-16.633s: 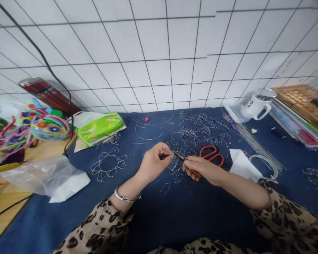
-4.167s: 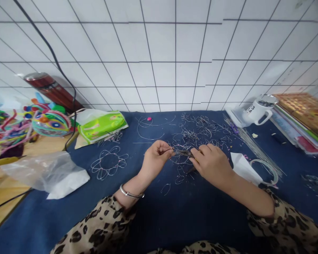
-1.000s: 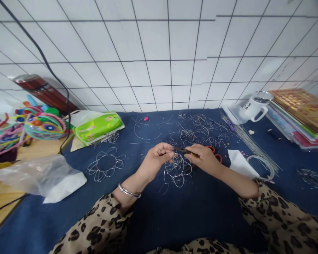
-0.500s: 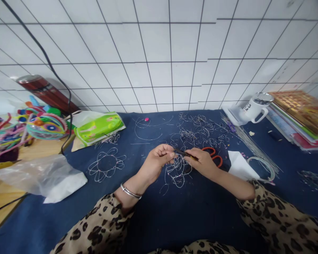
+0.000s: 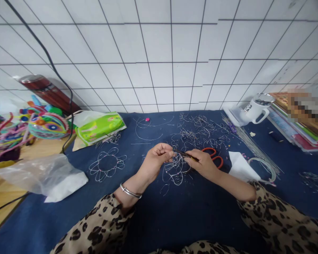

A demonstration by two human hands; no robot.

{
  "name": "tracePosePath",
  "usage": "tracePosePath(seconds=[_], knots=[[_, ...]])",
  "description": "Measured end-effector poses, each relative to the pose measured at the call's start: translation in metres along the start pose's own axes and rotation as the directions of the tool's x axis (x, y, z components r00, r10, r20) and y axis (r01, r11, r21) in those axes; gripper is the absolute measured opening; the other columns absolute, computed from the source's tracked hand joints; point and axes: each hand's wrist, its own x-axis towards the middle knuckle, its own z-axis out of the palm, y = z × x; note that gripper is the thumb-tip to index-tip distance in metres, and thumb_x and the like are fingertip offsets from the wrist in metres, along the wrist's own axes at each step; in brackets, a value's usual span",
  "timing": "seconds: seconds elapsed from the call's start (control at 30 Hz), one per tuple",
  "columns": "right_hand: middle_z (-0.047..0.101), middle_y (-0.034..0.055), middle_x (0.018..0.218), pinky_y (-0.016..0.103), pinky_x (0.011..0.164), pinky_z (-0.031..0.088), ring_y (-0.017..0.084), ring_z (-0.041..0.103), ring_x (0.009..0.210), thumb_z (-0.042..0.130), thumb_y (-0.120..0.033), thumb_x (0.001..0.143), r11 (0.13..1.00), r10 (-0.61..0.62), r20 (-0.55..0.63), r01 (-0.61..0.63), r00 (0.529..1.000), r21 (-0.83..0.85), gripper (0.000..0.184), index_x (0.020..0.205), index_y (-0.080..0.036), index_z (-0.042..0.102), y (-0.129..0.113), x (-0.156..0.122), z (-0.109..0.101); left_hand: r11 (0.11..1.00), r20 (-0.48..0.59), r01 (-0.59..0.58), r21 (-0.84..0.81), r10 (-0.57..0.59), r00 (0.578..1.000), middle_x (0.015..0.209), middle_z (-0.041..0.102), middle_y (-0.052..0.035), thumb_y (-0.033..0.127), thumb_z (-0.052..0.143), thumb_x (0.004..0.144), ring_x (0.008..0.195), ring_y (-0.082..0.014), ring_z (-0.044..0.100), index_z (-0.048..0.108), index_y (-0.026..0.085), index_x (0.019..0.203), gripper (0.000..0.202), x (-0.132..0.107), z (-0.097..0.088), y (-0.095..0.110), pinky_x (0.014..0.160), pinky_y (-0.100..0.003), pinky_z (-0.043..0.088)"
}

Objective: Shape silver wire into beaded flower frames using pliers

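My left hand (image 5: 159,157) pinches thin wire between thumb and fingertips. The wire belongs to a looped, flower-like wire piece (image 5: 175,173) hanging below the fingers over the blue cloth. My right hand (image 5: 202,161) is wrapped round dark-jawed pliers (image 5: 187,155), whose tips point left and meet the wire close to my left fingertips. Whether the jaws are closed on the wire cannot be made out. Another flower-shaped wire piece (image 5: 107,164) lies flat to the left. Scissors with orange-red handles (image 5: 217,160) rest just beyond my right hand, partly hidden by it.
Tangled wire scraps (image 5: 194,128) spread behind my hands. Straight wires (image 5: 254,151), a white mug (image 5: 255,109) and stacked books (image 5: 291,130) are on the right. To the left are a green wipes pack (image 5: 100,128), a plastic bag (image 5: 42,174) and a red flask (image 5: 47,91).
Both hands keep their grip in nearly the same place. The hanging wire piece has turned slightly, its loops shifting a little left. The whole view has moved marginally.
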Motion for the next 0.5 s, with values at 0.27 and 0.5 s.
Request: tracePosePath(seconds=[0.27,0.5], knots=[[0.054,-0.0005,0.073,0.025,0.064,0.041,0.012,0.052,0.068,0.050,-0.036,0.086,1.000,0.003,0.024,-0.003,1.000,-0.011,0.020,0.090,-0.021,0.063,-0.002,0.001,-0.004,0.987,0.092,-0.036,0.155,0.022,0.995,0.074,0.062,-0.0002,0.018,0.067,0.074,0.061,-0.0084,0.054,0.059,0.014,0.091,0.019,-0.001,0.000,0.010,0.060,-0.022,0.045],[0.054,-0.0010,0.072,0.025,0.064,0.040,0.012,0.051,0.068,0.051,-0.034,0.086,0.999,0.008,0.030,-0.007,1.000,-0.032,0.018,0.091,-0.022,0.064,0.002,0.002,-0.003,0.962,0.142,-0.095,0.256,0.060,0.988,0.075,0.062,-0.0007,0.023,0.062,0.079,0.063,-0.0096,0.055,0.059,0.016,0.097,0.019,-0.001,-0.003,0.012,0.062,-0.023,0.045]])
